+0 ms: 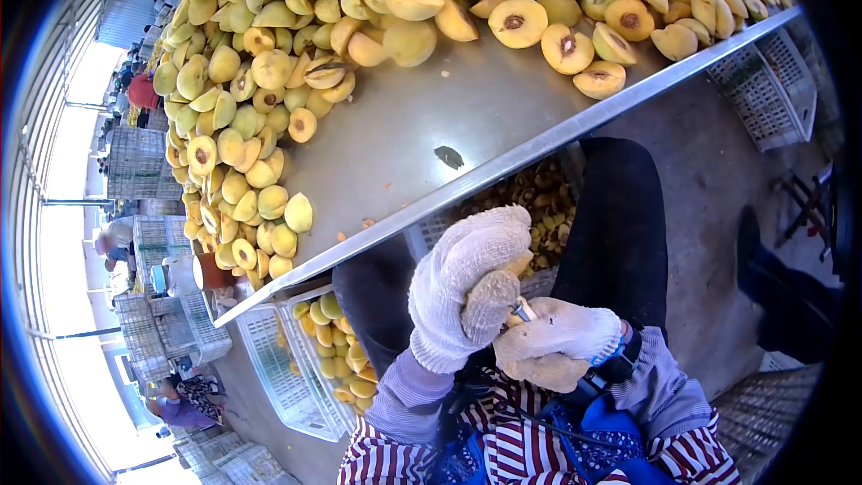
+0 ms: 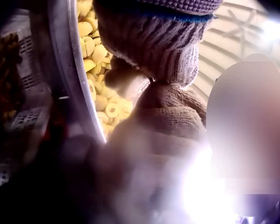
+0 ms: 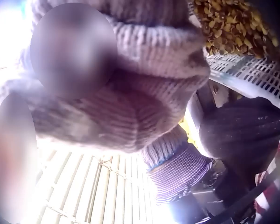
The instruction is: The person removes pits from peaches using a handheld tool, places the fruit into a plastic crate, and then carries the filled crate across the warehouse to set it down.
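In the head view my gloved left hand (image 1: 469,283) curls round a piece of yellow peach (image 1: 518,264), mostly hidden by the glove. Close against it, my gloved right hand (image 1: 561,341) grips a small tool (image 1: 522,311) with a metal part and a pale end; its kind does not show. Both hands are over my lap, below the table edge. The wrist views show mainly blurred glove fabric, the left glove (image 2: 163,121) and the right glove (image 3: 144,107), with the held things hidden.
Halved peaches (image 1: 269,67), many with pits, are heaped on a metal table (image 1: 395,126) with a raised rim. A leaf (image 1: 448,157) lies there. Below, a crate (image 1: 337,413) holds yellow peach halves; pits and scraps (image 1: 549,207) fill another between my knees. Stacked crates (image 1: 144,162) stand left.
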Demonstrator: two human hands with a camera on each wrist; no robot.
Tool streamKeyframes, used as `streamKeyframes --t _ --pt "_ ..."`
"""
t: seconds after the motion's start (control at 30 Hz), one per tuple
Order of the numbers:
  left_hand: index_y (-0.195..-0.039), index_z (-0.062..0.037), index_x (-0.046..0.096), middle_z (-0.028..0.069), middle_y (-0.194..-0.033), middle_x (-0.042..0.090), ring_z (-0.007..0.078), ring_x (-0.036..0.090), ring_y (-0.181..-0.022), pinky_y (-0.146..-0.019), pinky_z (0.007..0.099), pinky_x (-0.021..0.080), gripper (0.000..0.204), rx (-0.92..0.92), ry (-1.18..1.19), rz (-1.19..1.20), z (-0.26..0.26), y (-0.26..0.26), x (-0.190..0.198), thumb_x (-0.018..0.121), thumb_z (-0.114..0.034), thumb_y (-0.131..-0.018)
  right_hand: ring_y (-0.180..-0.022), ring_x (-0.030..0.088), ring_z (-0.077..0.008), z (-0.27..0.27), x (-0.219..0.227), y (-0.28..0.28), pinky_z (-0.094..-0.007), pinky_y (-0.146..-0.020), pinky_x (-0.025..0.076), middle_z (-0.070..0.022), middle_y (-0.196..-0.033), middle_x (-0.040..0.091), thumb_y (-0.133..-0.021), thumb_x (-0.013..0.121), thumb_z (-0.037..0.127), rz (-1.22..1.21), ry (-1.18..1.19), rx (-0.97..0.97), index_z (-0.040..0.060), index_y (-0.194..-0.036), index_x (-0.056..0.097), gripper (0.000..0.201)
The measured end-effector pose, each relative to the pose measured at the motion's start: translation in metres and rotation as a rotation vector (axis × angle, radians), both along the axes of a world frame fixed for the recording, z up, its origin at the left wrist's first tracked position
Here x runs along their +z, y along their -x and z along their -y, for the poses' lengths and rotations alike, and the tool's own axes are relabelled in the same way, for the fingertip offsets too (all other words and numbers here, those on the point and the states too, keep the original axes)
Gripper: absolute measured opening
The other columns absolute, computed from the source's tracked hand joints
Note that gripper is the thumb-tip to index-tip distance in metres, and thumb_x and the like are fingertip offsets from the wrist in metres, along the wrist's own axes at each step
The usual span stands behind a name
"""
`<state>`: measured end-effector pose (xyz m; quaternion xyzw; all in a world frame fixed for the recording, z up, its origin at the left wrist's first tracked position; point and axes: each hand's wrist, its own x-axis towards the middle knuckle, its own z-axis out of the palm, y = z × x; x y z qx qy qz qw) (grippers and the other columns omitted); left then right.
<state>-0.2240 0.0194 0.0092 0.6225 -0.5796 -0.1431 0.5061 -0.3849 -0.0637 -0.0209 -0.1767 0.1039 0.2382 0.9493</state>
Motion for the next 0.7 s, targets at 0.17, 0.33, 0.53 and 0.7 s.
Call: streamKeyframes --t 0.17,0.33,0.53,0.7 --pt "-0.110 -0.0019 0.068 0.0191 -0.115 0.069 0.0347 0.068 -0.105 -0.088 0.0393 0.054 0.033 -0.101 0.066 0.107 0.000 -0.006 0.001 0.067 -0.029 -0.091 -0.041 0.044 -0.0078 -0.005 -0.009 0.009 -0.0240 -0.037 0.034 0.0015 -0.059 0.052 -0.100 0.057 0.024 0.073 -0.184 -0.029 0.0048 -0.090 0.058 0.022" --pt "-0.112 0.0008 0.066 0.0163 -0.115 0.068 0.0257 0.068 -0.102 -0.088 0.0365 0.054 0.043 -0.103 -0.202 -1.010 -0.004 0.016 0.013 0.059 -0.039 -0.099 -0.042 0.047 -0.0087 -0.004 -0.005 0.007 -0.0236 -0.038 0.038 0.0010 -0.064 0.054 -0.100 0.059 0.023 -0.024 -0.076 -0.046 0.0048 -0.098 0.058 0.018" --pt "-0.113 -0.0013 0.066 0.0146 -0.114 0.069 0.0272 0.068 -0.100 -0.089 0.0372 0.053 0.030 -0.096 0.072 -0.086 0.008 -0.002 0.000 0.062 -0.026 -0.097 -0.042 0.051 -0.0157 -0.016 -0.038 0.012 -0.0293 -0.038 0.041 -0.0079 -0.065 0.056 -0.102 0.054 0.028 0.064 -0.488 -0.056 0.0046 -0.107 0.055 0.024" --pt "-0.111 0.0007 0.066 0.0157 -0.109 0.068 0.0231 0.068 -0.098 -0.083 0.0356 0.055 0.040 -0.151 -0.173 -0.836 0.001 0.011 0.010 0.058 -0.037 -0.099 -0.045 0.055 -0.0196 -0.020 -0.053 0.009 -0.0333 -0.041 0.045 -0.0131 -0.065 0.058 -0.104 0.048 0.033 0.166 -0.727 -0.043 0.0034 -0.111 0.055 0.031"
